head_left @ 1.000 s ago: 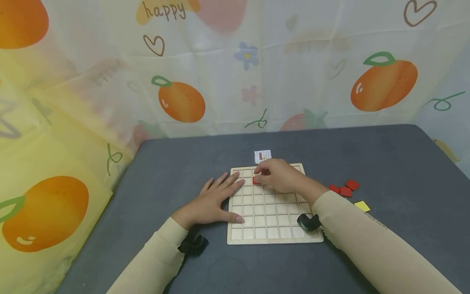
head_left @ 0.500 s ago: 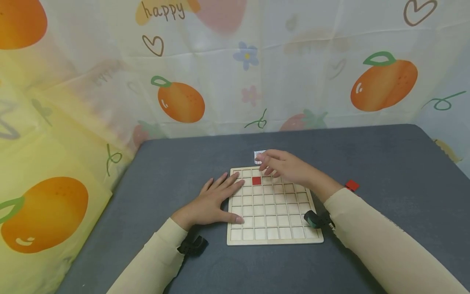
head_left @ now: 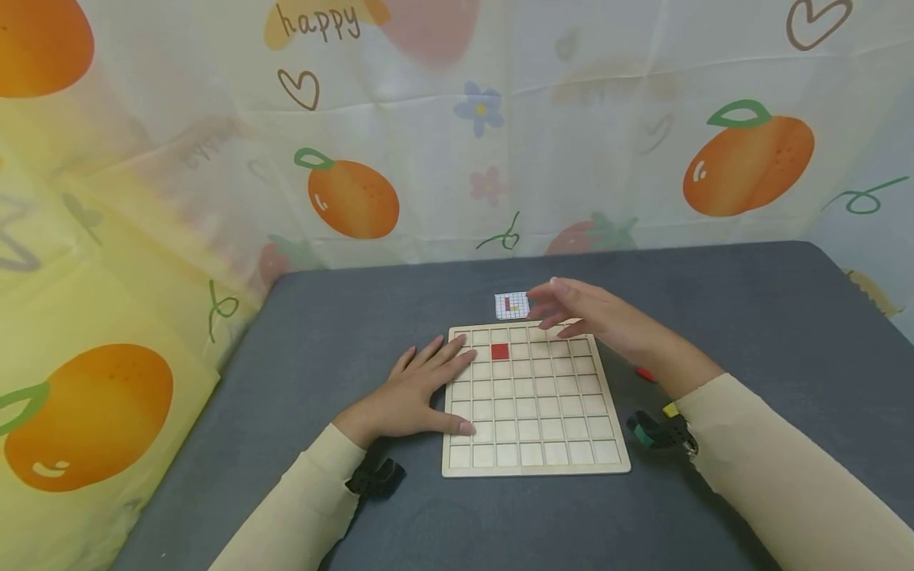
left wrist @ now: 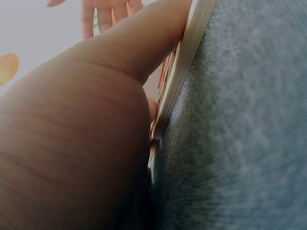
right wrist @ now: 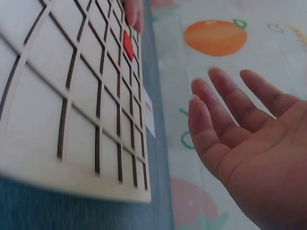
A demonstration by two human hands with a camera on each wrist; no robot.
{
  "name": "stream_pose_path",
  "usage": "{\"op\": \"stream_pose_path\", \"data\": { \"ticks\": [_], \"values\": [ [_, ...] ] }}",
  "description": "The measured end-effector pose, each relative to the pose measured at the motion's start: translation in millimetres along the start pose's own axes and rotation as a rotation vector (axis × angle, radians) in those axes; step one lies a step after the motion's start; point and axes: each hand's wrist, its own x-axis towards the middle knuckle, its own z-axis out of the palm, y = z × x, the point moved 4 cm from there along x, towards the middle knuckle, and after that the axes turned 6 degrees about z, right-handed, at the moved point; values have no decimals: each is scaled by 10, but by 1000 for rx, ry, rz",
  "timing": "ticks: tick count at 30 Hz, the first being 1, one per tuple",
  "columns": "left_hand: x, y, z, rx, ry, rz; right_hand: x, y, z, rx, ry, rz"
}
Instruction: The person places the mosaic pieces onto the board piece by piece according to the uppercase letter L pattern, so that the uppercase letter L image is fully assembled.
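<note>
We see left hand (head_left: 414, 396) on the board (head_left: 525, 388), grip spread. Red tile (head_left: 500, 351) sits in the board. Right hand (head_left: 587, 312) hovers, grip apart.

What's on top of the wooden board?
One red tile sits in a square of the wooden board, and the left hand rests on its left side. I can't see what's in squares that hand covers.
</note>
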Motion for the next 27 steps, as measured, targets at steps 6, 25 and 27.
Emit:
{"op": "stream_pose_path", "data": {
  "ticks": [6, 25, 27],
  "values": [
    [-2, 3, 2, -1, 1, 9, -193, 118, -178, -19, 31, -12],
    [6, -28, 24, -5, -2, -10, -813, 594, -801, -49, 164, -72],
    [7, -24, 25, -7, -2, -10, -868, 660, -876, -65, 186, -62]
  ]
}}
